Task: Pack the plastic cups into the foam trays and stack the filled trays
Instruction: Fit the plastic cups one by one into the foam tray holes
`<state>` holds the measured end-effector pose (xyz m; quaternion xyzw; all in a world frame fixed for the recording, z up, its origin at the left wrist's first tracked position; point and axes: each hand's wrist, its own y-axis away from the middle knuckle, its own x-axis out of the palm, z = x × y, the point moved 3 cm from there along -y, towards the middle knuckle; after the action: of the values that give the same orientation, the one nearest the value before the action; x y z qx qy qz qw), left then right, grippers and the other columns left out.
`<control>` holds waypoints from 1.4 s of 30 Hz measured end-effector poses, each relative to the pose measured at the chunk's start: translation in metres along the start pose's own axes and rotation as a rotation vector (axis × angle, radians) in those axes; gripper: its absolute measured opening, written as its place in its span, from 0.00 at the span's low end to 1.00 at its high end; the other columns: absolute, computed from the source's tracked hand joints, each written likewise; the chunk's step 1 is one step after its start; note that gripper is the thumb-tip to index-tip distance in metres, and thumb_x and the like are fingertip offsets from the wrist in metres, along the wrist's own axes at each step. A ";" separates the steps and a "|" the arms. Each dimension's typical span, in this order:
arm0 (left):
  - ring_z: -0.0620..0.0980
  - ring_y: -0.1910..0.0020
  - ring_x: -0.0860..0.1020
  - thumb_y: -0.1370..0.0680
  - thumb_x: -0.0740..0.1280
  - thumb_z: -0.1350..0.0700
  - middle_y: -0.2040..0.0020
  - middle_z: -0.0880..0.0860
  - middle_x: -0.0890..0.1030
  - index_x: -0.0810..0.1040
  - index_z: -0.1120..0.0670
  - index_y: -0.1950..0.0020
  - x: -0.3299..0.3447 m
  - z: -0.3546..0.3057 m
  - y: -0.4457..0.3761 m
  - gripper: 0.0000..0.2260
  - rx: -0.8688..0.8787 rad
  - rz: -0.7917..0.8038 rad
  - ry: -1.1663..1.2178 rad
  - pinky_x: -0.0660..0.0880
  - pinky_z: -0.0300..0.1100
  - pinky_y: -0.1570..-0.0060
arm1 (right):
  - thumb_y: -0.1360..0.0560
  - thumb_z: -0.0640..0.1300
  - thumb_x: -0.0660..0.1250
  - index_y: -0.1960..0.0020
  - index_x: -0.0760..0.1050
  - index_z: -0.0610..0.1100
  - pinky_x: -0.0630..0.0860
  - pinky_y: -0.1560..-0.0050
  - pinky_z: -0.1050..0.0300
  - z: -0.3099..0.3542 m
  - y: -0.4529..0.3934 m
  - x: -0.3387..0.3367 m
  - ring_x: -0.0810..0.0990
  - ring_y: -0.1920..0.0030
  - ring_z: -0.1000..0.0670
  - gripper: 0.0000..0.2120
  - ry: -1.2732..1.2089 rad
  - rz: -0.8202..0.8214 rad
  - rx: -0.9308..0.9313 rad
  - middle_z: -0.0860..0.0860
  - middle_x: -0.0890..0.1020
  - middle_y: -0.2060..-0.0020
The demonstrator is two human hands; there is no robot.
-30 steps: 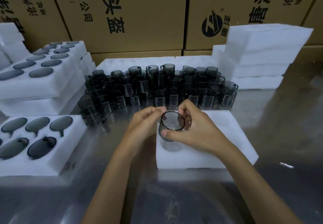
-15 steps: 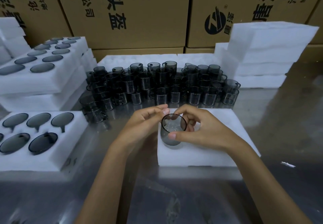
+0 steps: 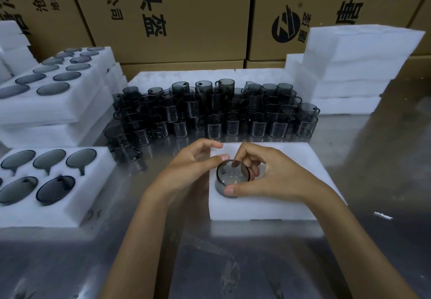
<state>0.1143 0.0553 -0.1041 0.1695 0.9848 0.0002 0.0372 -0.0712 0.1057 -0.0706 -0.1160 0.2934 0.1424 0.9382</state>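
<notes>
Cup point(image 3: 229, 178), smoky grey plastic, sits upright and partly sunk into the left end of the foam tray point(image 3: 291, 159) lying near the middle of the bench point(image 3: 373, 182); its rim stands above the foam. I read the right hand point(image 3: 268, 177) as grasping it: thumb on the near side of the wall, fingers curled over the far rim, one fingertip dipping inside. Left hand point(image 3: 193, 168) pinches the rim from the left, thumb tip on the rim, forefinger stretched out above the tray's far-left corner.

Loose cups point(image 3: 214, 110) crowd the bench behind the tray, same grey plastic, many stacked two high, handles pointing every way. Row runs most of the bench's width, just beyond the tray's far edge.

Left edge of the bench: a filled tray point(image 3: 93, 186) with dark cup mouths showing in its holes, nearest one with a handle slot. Behind it, toward the far-left corner, a stack of filled trays point(image 3: 70, 110), the top layer showing two rows of cups.

Far-right corner: a pile of foam slabs point(image 3: 356, 65), white, several layers. More foam lies flat behind the loose cups. Cardboard cartons point(image 3: 186, 14) with black print wall off the far side.
</notes>
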 end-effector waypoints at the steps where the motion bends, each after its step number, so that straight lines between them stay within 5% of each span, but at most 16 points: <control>1: 0.41 0.36 0.77 0.34 0.79 0.46 0.40 0.40 0.82 0.83 0.43 0.46 -0.001 0.001 0.000 0.18 -0.021 0.015 -0.016 0.70 0.50 0.30 | 0.40 0.64 0.79 0.55 0.75 0.52 0.73 0.59 0.47 0.000 0.000 0.002 0.71 0.64 0.51 0.23 0.050 -0.002 -0.014 0.49 0.73 0.66; 4: 0.42 0.38 0.79 0.27 0.77 0.53 0.39 0.43 0.82 0.81 0.44 0.43 -0.004 0.002 0.002 0.14 -0.056 0.026 -0.065 0.71 0.50 0.30 | 0.41 0.67 0.77 0.56 0.76 0.53 0.73 0.60 0.46 0.000 0.001 0.004 0.71 0.64 0.49 0.24 0.132 -0.028 -0.037 0.49 0.72 0.67; 9: 0.42 0.36 0.78 0.30 0.74 0.39 0.31 0.43 0.76 0.73 0.40 0.32 0.000 -0.005 0.010 0.28 -0.079 0.041 -0.066 0.71 0.46 0.31 | 0.42 0.72 0.75 0.52 0.78 0.58 0.75 0.56 0.53 0.000 0.005 0.002 0.73 0.58 0.54 0.25 0.230 -0.076 -0.053 0.53 0.75 0.63; 12: 0.39 0.33 0.74 0.31 0.73 0.39 0.28 0.40 0.73 0.67 0.42 0.25 0.002 -0.002 0.017 0.36 -0.087 0.061 0.012 0.69 0.45 0.29 | 0.39 0.71 0.72 0.46 0.79 0.58 0.71 0.50 0.64 0.001 0.014 0.004 0.73 0.51 0.58 0.26 0.269 -0.164 -0.119 0.60 0.76 0.58; 16: 0.37 0.27 0.65 0.31 0.73 0.36 0.26 0.35 0.66 0.62 0.39 0.23 0.012 0.008 0.022 0.39 -0.088 0.011 0.040 0.61 0.47 0.24 | 0.34 0.69 0.69 0.45 0.82 0.55 0.71 0.47 0.64 0.002 0.019 0.010 0.72 0.49 0.60 0.25 0.366 -0.191 -0.153 0.63 0.75 0.55; 21: 0.33 0.27 0.60 0.22 0.68 0.43 0.22 0.36 0.58 0.56 0.40 0.21 0.024 0.017 0.019 0.33 -0.064 -0.055 0.021 0.58 0.39 0.27 | 0.30 0.70 0.65 0.44 0.81 0.56 0.70 0.52 0.66 0.000 0.020 0.014 0.73 0.52 0.59 0.24 0.467 -0.252 -0.170 0.62 0.76 0.56; 27: 0.42 0.28 0.69 0.18 0.64 0.52 0.25 0.42 0.68 0.59 0.41 0.21 0.026 0.015 0.011 0.28 -0.017 -0.159 0.018 0.63 0.48 0.25 | 0.22 0.54 0.65 0.58 0.80 0.46 0.72 0.68 0.57 0.009 0.004 0.026 0.73 0.61 0.53 0.14 0.694 -0.531 -0.285 0.55 0.77 0.62; 32: 0.25 0.28 0.55 0.15 0.57 0.58 0.20 0.38 0.54 0.60 0.48 0.21 0.027 0.014 0.015 0.23 0.123 -0.127 -0.244 0.55 0.21 0.33 | 0.23 0.46 0.64 0.59 0.84 0.46 0.78 0.65 0.53 0.004 0.009 0.037 0.82 0.56 0.50 0.11 0.667 -0.617 -0.351 0.53 0.86 0.57; 34: 0.20 0.31 0.54 0.15 0.55 0.58 0.21 0.36 0.53 0.63 0.49 0.22 0.028 0.016 0.014 0.20 0.128 -0.100 -0.280 0.54 0.23 0.32 | 0.24 0.47 0.63 0.62 0.84 0.47 0.80 0.65 0.55 0.003 0.013 0.040 0.83 0.51 0.52 0.14 0.651 -0.615 -0.335 0.53 0.87 0.53; 37: 0.26 0.28 0.54 0.15 0.55 0.60 0.21 0.36 0.54 0.65 0.49 0.23 0.026 0.018 0.013 0.20 0.126 -0.104 -0.282 0.54 0.33 0.26 | 0.24 0.47 0.62 0.63 0.85 0.47 0.80 0.65 0.57 0.002 0.013 0.041 0.83 0.47 0.53 0.15 0.644 -0.604 -0.313 0.53 0.87 0.50; 42: 0.14 0.37 0.54 0.17 0.54 0.66 0.21 0.37 0.54 0.65 0.51 0.23 0.026 0.015 0.014 0.23 0.124 -0.119 -0.279 0.56 0.16 0.40 | 0.22 0.46 0.61 0.60 0.85 0.42 0.80 0.56 0.56 0.003 0.017 0.042 0.81 0.47 0.52 0.16 0.515 -0.571 -0.329 0.51 0.87 0.50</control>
<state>0.0955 0.0775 -0.1211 0.1114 0.9765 -0.0862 0.1628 -0.0423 0.1307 -0.0954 -0.3729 0.4479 -0.1122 0.8048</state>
